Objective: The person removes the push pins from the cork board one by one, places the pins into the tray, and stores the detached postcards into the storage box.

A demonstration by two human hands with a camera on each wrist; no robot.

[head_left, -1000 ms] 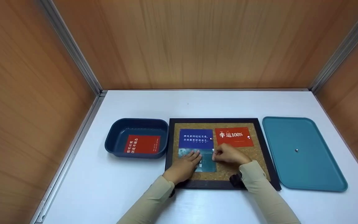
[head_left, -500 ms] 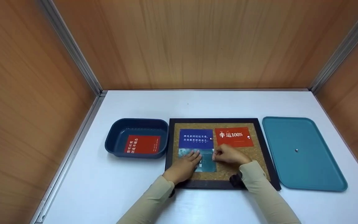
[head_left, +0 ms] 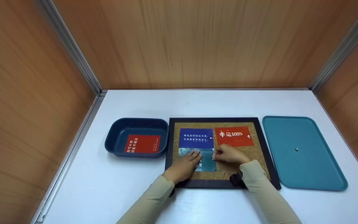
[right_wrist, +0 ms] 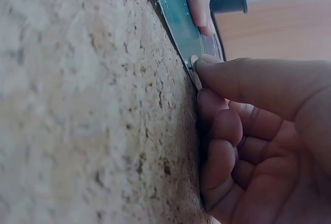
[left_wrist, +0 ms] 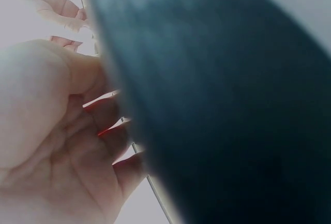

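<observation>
A teal card [head_left: 209, 165] lies on the cork board [head_left: 228, 174], just below a blue card [head_left: 194, 137]. My left hand [head_left: 183, 166] rests on the teal card with its fingers extended, covering much of its left part. At that card's right edge, my right hand [head_left: 230, 154] pinches a small silver thumbtack [right_wrist: 194, 60] between thumb and forefinger. The tack meets the card's edge in the right wrist view; its point is hidden. A red card [head_left: 235, 141] lies above my right hand, with a tack [head_left: 249, 136] near its right end. Another tack [head_left: 211, 138] sits on the blue card.
Left of the board, a dark blue bin [head_left: 113, 147] holds another red card [head_left: 144, 144]. A teal tray [head_left: 309, 168] with one tack [head_left: 296, 150] on it lies to the right. Wooden panels [head_left: 204, 43] enclose the white table [head_left: 104, 193].
</observation>
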